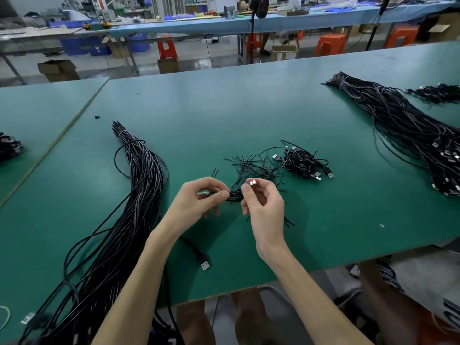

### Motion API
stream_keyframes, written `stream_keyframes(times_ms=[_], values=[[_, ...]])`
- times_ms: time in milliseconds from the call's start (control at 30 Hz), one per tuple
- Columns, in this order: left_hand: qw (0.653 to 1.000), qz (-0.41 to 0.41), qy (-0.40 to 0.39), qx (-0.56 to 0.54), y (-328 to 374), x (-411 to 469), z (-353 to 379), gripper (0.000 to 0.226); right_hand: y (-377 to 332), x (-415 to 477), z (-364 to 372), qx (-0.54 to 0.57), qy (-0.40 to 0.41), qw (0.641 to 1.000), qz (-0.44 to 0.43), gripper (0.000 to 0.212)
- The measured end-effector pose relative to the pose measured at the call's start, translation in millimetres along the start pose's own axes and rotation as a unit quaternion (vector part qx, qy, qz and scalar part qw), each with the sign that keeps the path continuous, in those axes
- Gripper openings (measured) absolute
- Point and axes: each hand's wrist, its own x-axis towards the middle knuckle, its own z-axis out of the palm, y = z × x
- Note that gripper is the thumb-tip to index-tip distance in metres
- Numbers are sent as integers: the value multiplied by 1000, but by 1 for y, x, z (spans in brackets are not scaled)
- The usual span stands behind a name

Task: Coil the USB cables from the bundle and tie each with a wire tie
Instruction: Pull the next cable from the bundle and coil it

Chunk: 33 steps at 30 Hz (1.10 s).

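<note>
My left hand [199, 200] and my right hand [263, 205] hold a small coiled black USB cable [235, 195] between them above the green table [224, 108]. My left hand pinches one end of the coil. My right hand grips the other end, and a silver USB plug [253, 182] sticks up at its fingertips. Just beyond my hands lies a scatter of short black wire ties [254, 168]. A long bundle of black USB cables [139, 185] runs down the table on my left. A small heap of tied coils [305, 164] lies to the right of the ties.
A second large cable bundle [408, 128] lies at the right side of the table. A loose USB plug [204, 263] rests near the front edge, between my forearms. More cables [10, 145] sit on the neighbouring table at far left. Orange stools and benches stand behind.
</note>
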Motion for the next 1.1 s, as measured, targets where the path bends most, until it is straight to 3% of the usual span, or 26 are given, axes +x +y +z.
stream_keyframes(times_ms=[167, 333, 433, 500, 600, 667, 800, 1000, 1100], values=[[974, -8, -51, 219, 10, -1, -16, 23, 0, 1, 2, 3, -12, 1000, 4, 8], [938, 88, -19, 334, 14, 2, -11, 18, -3, 0, 2, 29, -16, 999, 11, 13], [944, 86, 46, 316, 16, 9, -8, 15, -3, -1, 2, 49, -11, 998, 32, 24], [954, 61, 108, 274, 22, 18, -3, 13, -2, 0, 2, 19, -27, 999, 40, 20], [978, -44, 169, 117, 38, 38, 11, 6, 0, -1, 5, -64, -81, 994, 30, 13], [981, -113, 155, 37, 48, 54, 24, 7, 1, -1, 6, -95, -109, 989, 26, 13], [984, -142, 95, 51, 70, 90, 59, 23, 0, -1, 8, -101, -110, 988, 33, 9], [979, -179, 28, 96, 72, 122, 116, 18, -2, -1, 4, -158, -130, 979, 19, 11], [978, -169, 23, 119, 65, 127, 131, 22, -1, -2, 3, -90, -130, 986, 49, 6]])
